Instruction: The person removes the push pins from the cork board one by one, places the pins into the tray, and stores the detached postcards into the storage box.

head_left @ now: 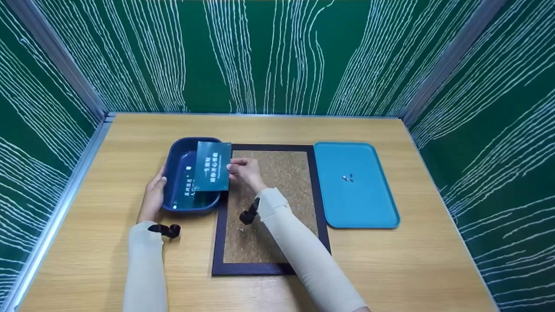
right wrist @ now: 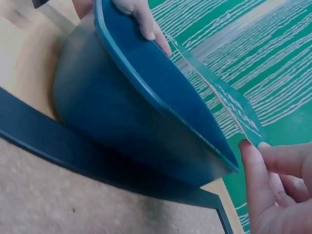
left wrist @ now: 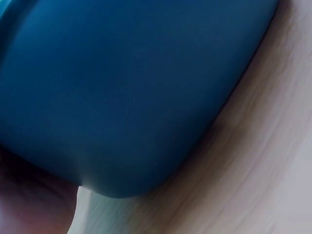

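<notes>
A dark blue plastic basin stands at the left, overlapping the board's edge. My left hand holds its left side, with fingers at the rim in the right wrist view. My right hand pinches the right edge of a green card with white lettering, between thumb and fingers. The card hangs above the basin's right part, clear of the rim in the right wrist view. Inside the basin lies another green card with white lettering, partly hidden by the held one. The left wrist view shows mostly the basin's outer wall.
A cork board with a dark frame lies in the middle; a tiny shiny thing is on it. To the right, a light blue tray holds several tiny pieces. Green walls with white lines enclose the wooden table.
</notes>
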{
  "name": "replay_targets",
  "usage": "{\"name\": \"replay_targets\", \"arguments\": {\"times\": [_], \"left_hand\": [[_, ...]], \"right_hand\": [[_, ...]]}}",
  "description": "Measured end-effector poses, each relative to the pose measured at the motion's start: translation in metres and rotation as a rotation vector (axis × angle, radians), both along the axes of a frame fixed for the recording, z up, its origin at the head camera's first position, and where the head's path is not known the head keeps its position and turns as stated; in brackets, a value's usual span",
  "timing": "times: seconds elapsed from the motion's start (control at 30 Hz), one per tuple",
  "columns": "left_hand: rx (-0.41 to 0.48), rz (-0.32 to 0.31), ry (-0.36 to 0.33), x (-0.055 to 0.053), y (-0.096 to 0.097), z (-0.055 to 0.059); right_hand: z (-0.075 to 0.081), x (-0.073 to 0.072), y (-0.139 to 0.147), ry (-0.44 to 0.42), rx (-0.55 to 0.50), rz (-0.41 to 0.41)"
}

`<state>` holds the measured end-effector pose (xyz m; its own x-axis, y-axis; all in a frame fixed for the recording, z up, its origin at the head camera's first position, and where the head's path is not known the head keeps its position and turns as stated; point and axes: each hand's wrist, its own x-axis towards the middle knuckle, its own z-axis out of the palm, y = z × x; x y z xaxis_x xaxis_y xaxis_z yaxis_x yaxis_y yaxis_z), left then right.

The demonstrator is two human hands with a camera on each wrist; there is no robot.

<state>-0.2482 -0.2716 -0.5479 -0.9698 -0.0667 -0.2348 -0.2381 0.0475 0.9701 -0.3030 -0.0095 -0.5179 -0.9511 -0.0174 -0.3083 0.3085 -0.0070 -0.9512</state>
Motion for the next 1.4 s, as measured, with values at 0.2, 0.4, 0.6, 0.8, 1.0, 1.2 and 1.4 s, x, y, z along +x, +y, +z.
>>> {"name": "replay_targets", "arguments": {"times": [0.2, 0.4, 0.6, 0.8, 1.0, 1.2, 1.4], "left_hand": [[-0.071, -0.014, 0.004, -0.004, -0.006, -0.012], [-0.099, -0.015, 0.032, -0.007, -0.007, -0.018], [-0.097, -0.015, 0.044, -0.007, -0.007, -0.018], [-0.016, -0.01, 0.018, -0.001, 0.001, -0.005], [-0.033, -0.001, 0.041, -0.006, -0.004, -0.018], [-0.04, 0.013, 0.051, -0.006, -0.005, -0.02], [-0.055, 0.018, 0.055, -0.005, -0.005, -0.017]], "right_hand": [[-0.002, 0.005, -0.017, 0.022, -0.001, 0.017], [-0.001, 0.01, -0.029, 0.034, 0.005, 0.023], [-0.003, 0.012, -0.039, 0.041, 0.057, 0.025], [-0.004, 0.016, -0.046, 0.109, 0.115, 0.039], [-0.008, 0.021, -0.053, 0.17, 0.166, 0.064], [-0.011, 0.025, -0.058, 0.213, 0.225, 0.117], [-0.011, 0.027, -0.061, 0.229, 0.29, 0.152]]}}
